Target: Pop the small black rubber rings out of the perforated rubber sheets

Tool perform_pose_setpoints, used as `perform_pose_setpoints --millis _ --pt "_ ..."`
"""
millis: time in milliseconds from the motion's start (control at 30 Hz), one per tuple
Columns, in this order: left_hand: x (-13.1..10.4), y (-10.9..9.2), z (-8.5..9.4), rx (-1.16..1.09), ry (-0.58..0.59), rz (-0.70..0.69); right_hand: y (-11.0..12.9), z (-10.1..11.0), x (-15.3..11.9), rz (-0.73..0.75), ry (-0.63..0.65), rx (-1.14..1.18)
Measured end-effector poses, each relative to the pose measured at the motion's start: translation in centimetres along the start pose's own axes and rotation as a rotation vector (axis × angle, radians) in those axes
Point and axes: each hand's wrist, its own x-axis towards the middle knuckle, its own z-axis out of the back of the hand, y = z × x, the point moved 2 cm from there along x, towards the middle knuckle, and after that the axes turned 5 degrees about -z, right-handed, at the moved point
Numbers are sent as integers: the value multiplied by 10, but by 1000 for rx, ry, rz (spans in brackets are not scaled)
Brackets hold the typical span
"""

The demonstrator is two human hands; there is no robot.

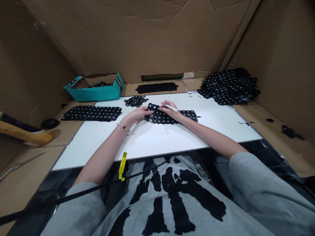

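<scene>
A black sheet with rows of round holes (162, 118) lies on the white board (157, 141), its left end raised a little. My left hand (139, 114) pinches that raised end between thumb and fingers. Closed around a slim white pen-like tool (171, 107), my right hand (169, 109) rests over the sheet, with the tool's tip hidden by the fingers. Just behind my left hand sits a small pile of black rings (136, 101). Another perforated black sheet (92, 113) lies flat to the left.
A teal box (95, 93) holding black pieces stands at the back left. Black strips (157, 87) lie at the back, and a heap of perforated sheets (228, 87) at the back right. Tweezers (22, 164) and a yellow bottle (24, 132) are far left. Cardboard walls (137, 36) surround the board.
</scene>
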Motion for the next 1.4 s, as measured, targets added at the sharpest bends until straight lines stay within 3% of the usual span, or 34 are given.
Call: perform_pose_setpoints --millis 533,733,900,1167,1300,1400 --pt "9 8 23 -184 98 -4 9 -2 -5 -27 15 30" --pt "11 6 16 -279 40 -44 10 -1 -5 -27 23 22" --pt "-2 -4 1 -154 30 -75 14 -2 -8 5 22 15" --pt "-3 -5 -3 -276 21 -73 16 9 -3 -207 137 46" --pt "-3 -5 -5 -295 51 -72 17 8 -2 -197 148 39" --pt "-6 -5 -8 -190 36 -67 18 5 -3 -170 137 26"
